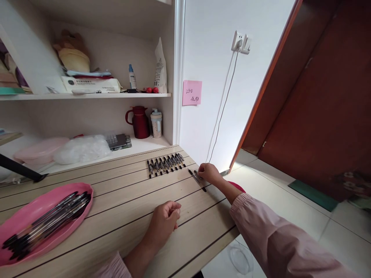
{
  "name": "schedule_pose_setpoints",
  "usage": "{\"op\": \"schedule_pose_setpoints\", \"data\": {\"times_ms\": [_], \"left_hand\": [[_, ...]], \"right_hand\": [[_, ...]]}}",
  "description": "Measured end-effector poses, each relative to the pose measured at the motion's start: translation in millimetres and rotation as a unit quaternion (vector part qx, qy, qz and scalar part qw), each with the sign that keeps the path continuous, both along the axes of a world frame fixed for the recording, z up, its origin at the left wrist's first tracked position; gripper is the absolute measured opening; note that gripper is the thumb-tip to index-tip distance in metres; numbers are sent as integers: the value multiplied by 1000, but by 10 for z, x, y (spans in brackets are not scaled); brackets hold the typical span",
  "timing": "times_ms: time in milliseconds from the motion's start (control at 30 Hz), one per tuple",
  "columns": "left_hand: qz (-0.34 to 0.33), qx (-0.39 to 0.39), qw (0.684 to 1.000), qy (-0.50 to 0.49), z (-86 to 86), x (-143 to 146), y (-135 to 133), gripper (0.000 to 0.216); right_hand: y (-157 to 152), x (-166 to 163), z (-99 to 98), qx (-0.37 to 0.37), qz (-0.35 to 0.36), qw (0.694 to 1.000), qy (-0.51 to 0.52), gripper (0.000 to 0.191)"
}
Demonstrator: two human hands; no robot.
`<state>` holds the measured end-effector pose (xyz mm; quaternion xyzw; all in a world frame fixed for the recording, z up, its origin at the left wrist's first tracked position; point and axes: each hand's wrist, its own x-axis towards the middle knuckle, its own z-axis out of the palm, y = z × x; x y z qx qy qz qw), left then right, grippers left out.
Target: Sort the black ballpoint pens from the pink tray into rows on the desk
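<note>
My right hand (210, 173) is at the right edge of the wooden table, its thumb and fingers pinched on a slim dark pen (197, 173) that they partly cover. Right beside it, a black-tipped pen (197, 180) lies slantwise on the tabletop. My left hand (165, 218) rests nearer to me, fingers curled in and thumb pressed to them, with nothing visible in it. Farther back lies a neat row of pens (165, 164), side by side. At the left, a pink oval tray (43, 197) holds a loose heap of black and clear pens (55, 220).
Behind the table (121, 208) stands a white shelf unit with a dark red jug (140, 122), a pale cup (156, 123) and a bagged white bundle (84, 150). A pink note (191, 92) and a plugged-in cable (222, 108) are on the right wall. Something red (237, 187) shows below the table edge.
</note>
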<state>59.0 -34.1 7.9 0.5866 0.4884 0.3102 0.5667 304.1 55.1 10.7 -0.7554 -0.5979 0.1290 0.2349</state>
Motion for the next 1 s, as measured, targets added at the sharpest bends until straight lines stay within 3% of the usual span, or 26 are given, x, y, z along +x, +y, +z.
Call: {"op": "schedule_pose_setpoints", "data": {"times_ms": [333, 600, 867, 1000], "left_hand": [[11, -3, 1000, -8, -11, 9, 0, 27], [10, -1, 1000, -13, -7, 5, -8, 26], [2, 11, 1000, -6, -20, -6, -7, 25], [11, 5, 1000, -14, -26, -4, -9, 25]], "right_hand": [[8, -28, 18, 9, 0, 999, 48, 6], [-174, 134, 23, 4, -9, 993, 119, 20], [-374, 102, -19, -4, 14, 998, 69, 6], [-408, 53, 19, -1, 31, 999, 41, 13]]}}
